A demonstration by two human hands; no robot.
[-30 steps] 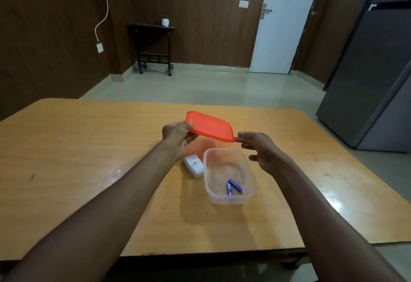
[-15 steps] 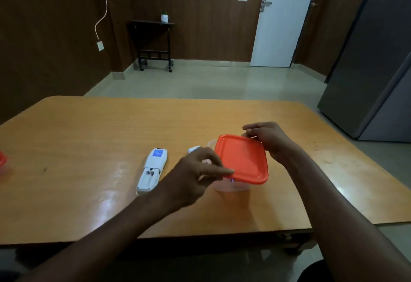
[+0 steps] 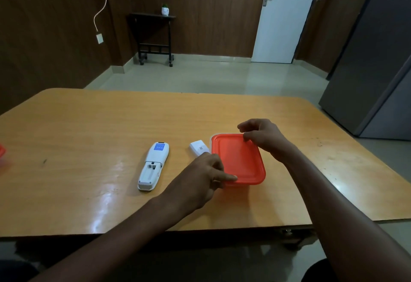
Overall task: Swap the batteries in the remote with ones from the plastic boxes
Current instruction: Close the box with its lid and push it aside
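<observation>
Flat orange plastic lid (image 3: 239,159) now sits back on its box; both hands' fingers (image 3: 226,178) pinch its rim, sealing the batteries inside.

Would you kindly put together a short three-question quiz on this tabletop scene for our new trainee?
1. True or false: the remote lies with its battery compartment open.
2. What touches the orange lid? A) the left hand only B) the right hand only C) both hands
3. Fill in: the small white battery cover lies between the remote and the ____.

Key
1. True; the cover is off, and the bay looks empty.
2. C; the left hand is at the near edge, the right at the far corner.
3. Lidded box, on the wooden table.
</observation>
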